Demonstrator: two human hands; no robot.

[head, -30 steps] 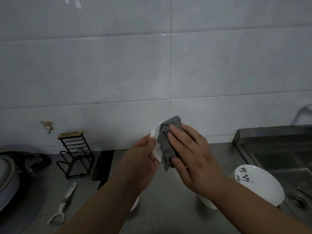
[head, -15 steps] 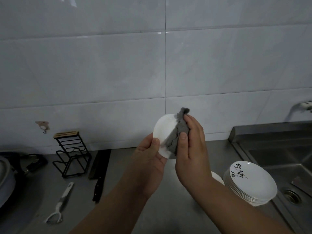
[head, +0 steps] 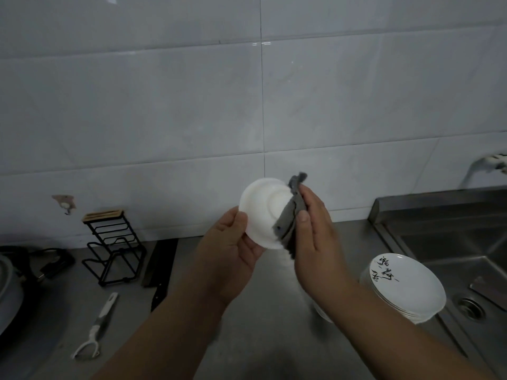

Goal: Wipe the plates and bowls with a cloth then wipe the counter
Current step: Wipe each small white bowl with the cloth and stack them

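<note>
1. Left hand [head: 230, 248]: curled round the bowl's lower-left rim, thumb on its underside. It grips one edge only, which I judge the weak link.
2. Right hand [head: 315, 234]: thumb and fingers pinch the cloth against the bowl's right rim.
3. Bowl [head: 260, 212]: white, held between my hands above the counter, foot ring towards me.
4. Cloth [head: 290, 215]: grey, folded over that rim, tail hanging below. Too hard a rub could lever the bowl out of my left grip.
5. Counter [head: 260, 338]: steel, beneath both hands. A dropped bowl would land hard and might chip.
6. Plate stack [head: 408, 289]: right of my right forearm, beside the sink [head: 452, 242]. A careless elbow could shove it.
7. Peeler [head: 96, 327] and knife [head: 162, 270]: left of my left arm, well apart.
8. Rack [head: 112, 248]: beyond those, against the wall.
</note>
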